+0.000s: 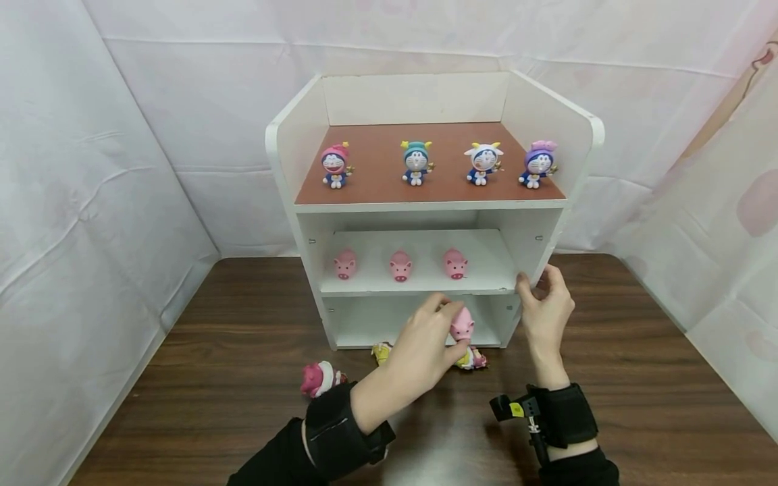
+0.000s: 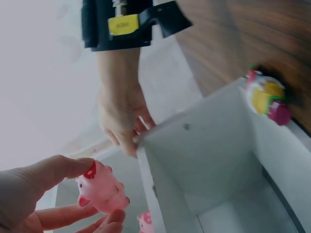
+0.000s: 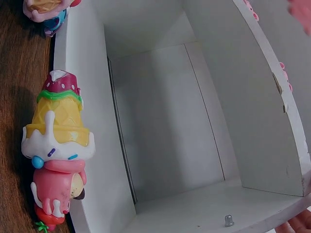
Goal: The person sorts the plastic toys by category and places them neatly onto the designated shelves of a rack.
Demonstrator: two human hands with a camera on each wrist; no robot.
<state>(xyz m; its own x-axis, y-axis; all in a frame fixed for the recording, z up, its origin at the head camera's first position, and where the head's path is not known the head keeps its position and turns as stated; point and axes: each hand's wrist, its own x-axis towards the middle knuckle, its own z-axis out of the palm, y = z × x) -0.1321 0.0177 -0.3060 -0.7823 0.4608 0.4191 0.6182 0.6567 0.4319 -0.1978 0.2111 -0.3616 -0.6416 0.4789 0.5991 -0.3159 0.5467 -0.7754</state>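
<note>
the step in hand looks like setting out a row of figures. the left hand (image 1: 421, 344) pinches a small, rounded pink pig figure (image 1: 462, 324) between thumb and fingers, holding it in front of the lower opening of a white three-tier shelf unit (image 1: 416, 98), below the right part of the white middle shelf (image 1: 428, 263). the right hand (image 1: 547, 307) grips the front edge of the unit's right side panel, thumb on one side and fingers on the other, probably to steady it.

three matching pink pigs (image 1: 400, 266) stand spaced along that middle shelf, with a gap at its right end; on the reddish-brown top board (image 1: 377, 155), four blue-and-white cat figures in coloured hats (image 1: 416, 162) stand in a row. judging by that pattern, the next move calls for lifting the held pig over the shelf's front edge and standing it upright in the gap, without knocking its neighbour.

a yellow, white and pink ice-cream-cone figure (image 3: 57, 141) lies on its side on the dark wood-grain table (image 1: 200, 378), just beside the unit's bottom edge; it seems to belong to a later step.

no brand shows on figures or unit. a yellow label (image 2: 123, 24) on the right wrist's black camera mount (image 2: 167, 19) carries tiny dark marks, too small to read.
</note>
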